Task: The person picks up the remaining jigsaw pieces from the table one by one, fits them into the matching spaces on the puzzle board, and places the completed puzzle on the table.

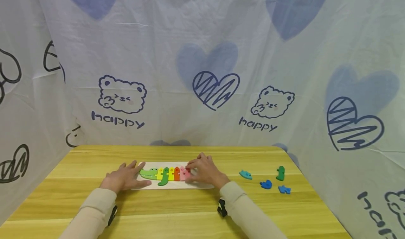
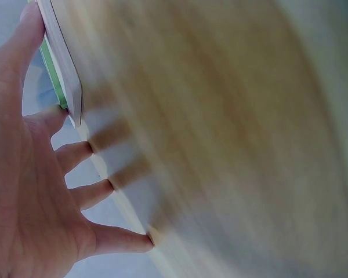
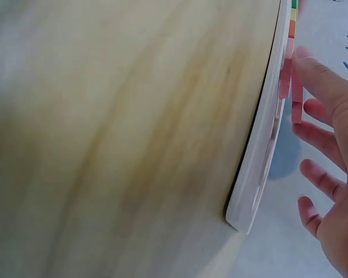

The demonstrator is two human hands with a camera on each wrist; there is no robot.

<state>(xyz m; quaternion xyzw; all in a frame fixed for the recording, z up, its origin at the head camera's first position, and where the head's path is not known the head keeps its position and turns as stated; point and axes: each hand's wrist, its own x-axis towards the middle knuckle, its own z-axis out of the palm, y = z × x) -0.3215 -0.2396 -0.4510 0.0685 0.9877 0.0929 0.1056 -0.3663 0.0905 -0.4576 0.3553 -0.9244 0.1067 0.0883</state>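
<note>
A white puzzle board (image 1: 174,186) lies on the table with a crocodile puzzle on it. The green head (image 1: 148,174) is at the left, followed by yellow, green, orange and pink pieces. My left hand (image 1: 121,178) is spread over the board's left end. Its thumb and index finger touch the board, while other fingertips rest on the table (image 2: 220,116). At the board's right end my right hand (image 1: 205,170) pinches a pink puzzle piece (image 3: 297,110) between thumb and fingers. That piece stands slightly raised beside another pink piece (image 3: 285,81) in the right wrist view.
Loose puzzle pieces lie on the table to the right: a teal one (image 1: 245,175), a dark blue rounded one (image 1: 266,184), a blue one (image 1: 284,189) and a green one (image 1: 280,173). A printed white curtain (image 1: 171,108) hangs behind the table and along its sides.
</note>
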